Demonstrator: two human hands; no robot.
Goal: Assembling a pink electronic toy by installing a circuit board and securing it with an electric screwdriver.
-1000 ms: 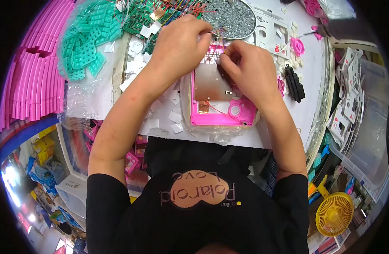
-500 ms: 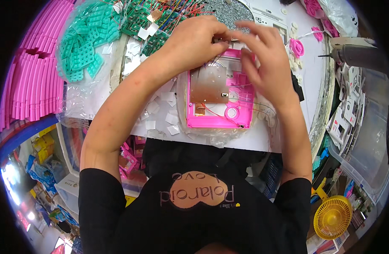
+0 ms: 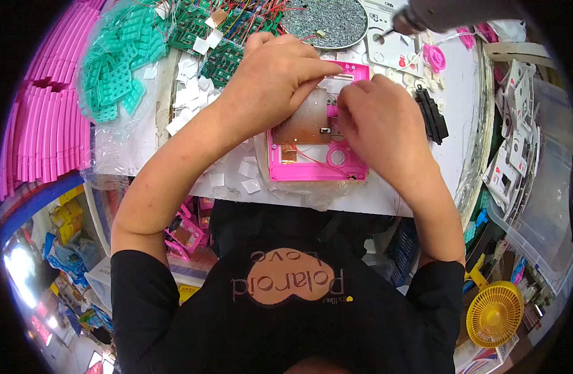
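A pink plastic housing point(image 3: 299, 169) lies open on the white bench, with a brown circuit board point(image 3: 306, 123) set inside it and a thin red wire across its lower part. My left hand point(image 3: 274, 81) rests over the board's top edge, thumb and forefinger pinched at the housing's upper rim. My right hand point(image 3: 377, 124) covers the right side of the housing, fingertips pressed on a small part beside the board. What the fingers pinch is hidden.
A round dish of metal screws point(image 3: 324, 22) and green circuit boards with wires point(image 3: 218, 31) sit at the back. Teal plastic parts in a bag point(image 3: 115, 75) and pink strips point(image 3: 40, 124) lie left. White square pads point(image 3: 196, 93), a black part point(image 3: 433, 115), a powered screwdriver point(image 3: 436, 15), a yellow fan point(image 3: 495, 311).
Both hands have shifted on the housing: the left now reaches across its top rim and the right has dropped lower onto its right side. The screwdriver has come into view at top right.
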